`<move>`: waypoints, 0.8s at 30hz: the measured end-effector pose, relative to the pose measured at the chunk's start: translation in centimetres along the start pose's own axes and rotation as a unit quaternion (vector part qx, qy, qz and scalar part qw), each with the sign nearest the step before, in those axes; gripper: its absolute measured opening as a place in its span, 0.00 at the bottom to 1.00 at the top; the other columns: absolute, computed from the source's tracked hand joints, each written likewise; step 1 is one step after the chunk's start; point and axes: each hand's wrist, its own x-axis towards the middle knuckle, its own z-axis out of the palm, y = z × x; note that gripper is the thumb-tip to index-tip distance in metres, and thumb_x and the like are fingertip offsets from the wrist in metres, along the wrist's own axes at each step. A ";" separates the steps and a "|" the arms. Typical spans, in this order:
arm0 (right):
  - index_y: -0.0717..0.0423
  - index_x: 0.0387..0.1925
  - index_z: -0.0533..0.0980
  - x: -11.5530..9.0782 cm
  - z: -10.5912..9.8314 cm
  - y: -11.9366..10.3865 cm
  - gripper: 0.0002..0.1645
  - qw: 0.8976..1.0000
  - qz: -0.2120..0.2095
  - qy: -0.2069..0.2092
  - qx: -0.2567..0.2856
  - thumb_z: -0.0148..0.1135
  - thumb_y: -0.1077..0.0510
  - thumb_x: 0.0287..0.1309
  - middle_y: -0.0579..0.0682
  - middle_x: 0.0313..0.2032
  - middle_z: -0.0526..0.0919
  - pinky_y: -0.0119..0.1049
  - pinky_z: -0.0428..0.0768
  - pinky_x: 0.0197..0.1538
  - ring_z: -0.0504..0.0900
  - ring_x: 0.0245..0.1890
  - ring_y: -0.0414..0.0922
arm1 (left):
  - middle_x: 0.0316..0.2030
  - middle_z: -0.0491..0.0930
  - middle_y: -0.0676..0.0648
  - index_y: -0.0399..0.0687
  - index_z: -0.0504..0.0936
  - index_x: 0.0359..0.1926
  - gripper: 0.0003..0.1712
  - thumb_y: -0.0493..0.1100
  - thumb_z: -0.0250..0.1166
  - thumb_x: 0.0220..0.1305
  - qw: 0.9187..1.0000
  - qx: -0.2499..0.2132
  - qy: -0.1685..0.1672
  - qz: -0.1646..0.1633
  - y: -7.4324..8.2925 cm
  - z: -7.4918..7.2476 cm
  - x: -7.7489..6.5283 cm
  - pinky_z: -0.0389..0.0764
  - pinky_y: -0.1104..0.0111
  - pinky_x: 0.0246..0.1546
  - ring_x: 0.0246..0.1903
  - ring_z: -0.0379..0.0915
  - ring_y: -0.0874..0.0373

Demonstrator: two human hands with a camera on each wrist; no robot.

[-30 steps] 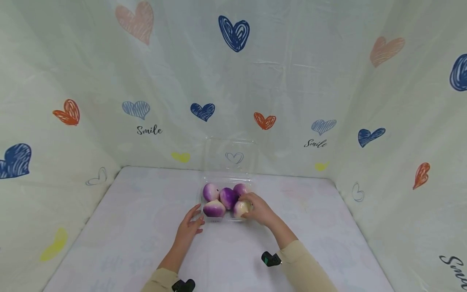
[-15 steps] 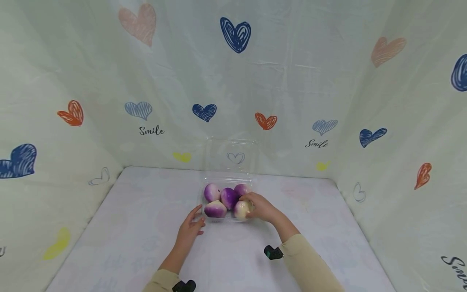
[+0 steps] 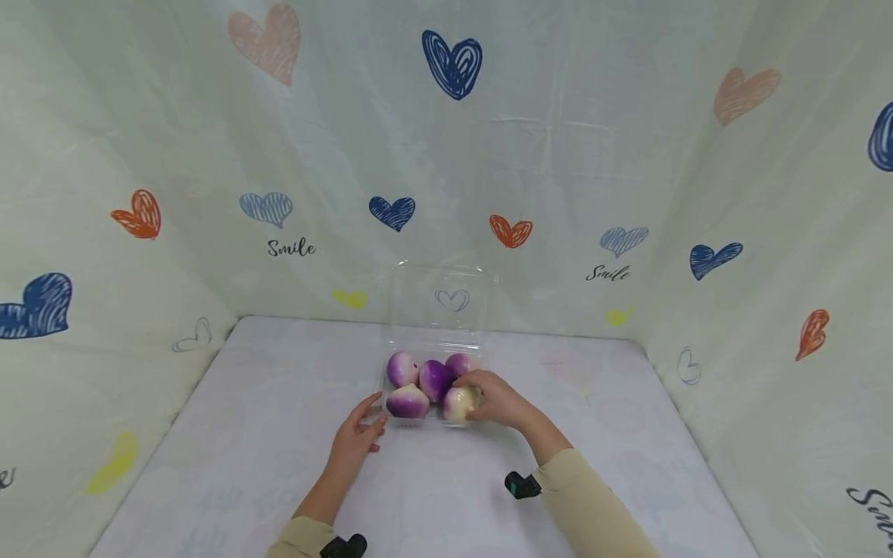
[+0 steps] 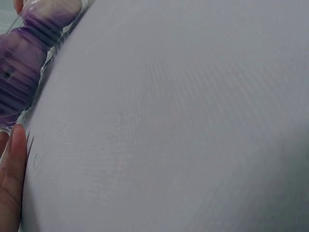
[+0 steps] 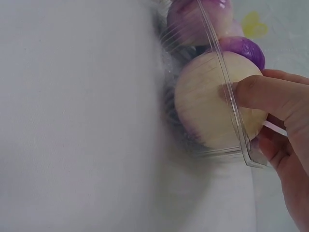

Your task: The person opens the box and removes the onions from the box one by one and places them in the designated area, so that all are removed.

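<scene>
Right hand [image 3: 497, 398] grips a smooth, round turnip [image 3: 457, 404].

A white table [image 3: 600, 434] is enclosed at its back and both sides by a pale, creased backdrop [image 3: 558, 155]. High above the table's back edge, a large dark blue heart [image 3: 452, 65] is printed. Lower, nearer that edge, a small navy heart [image 3: 392, 213] and an orange heart [image 3: 511, 232] are seen, and just above the edge a yellow heart [image 3: 350, 299] is placed. To the left of the table, a red-orange heart [image 3: 139, 215] and a yellow shape [image 3: 114, 463] are shown; to its right, a grey outlined heart [image 3: 689, 366] and a red heart [image 3: 812, 335] are printed.
</scene>
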 end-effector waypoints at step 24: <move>0.56 0.57 0.76 -0.7 -0.4 0.2 0.32 0.988 0.018 0.110 0.110 0.71 0.61 0.47 0.53 0.51 0.73 0.42 0.77 0.51 0.74 0.48 0.48 | 0.51 0.76 0.43 0.57 0.68 0.69 0.30 0.47 0.63 0.68 1.000 0.019 0.001 0.002 -0.5 0.1 -0.4 0.81 0.68 0.33 0.37 0.76 0.58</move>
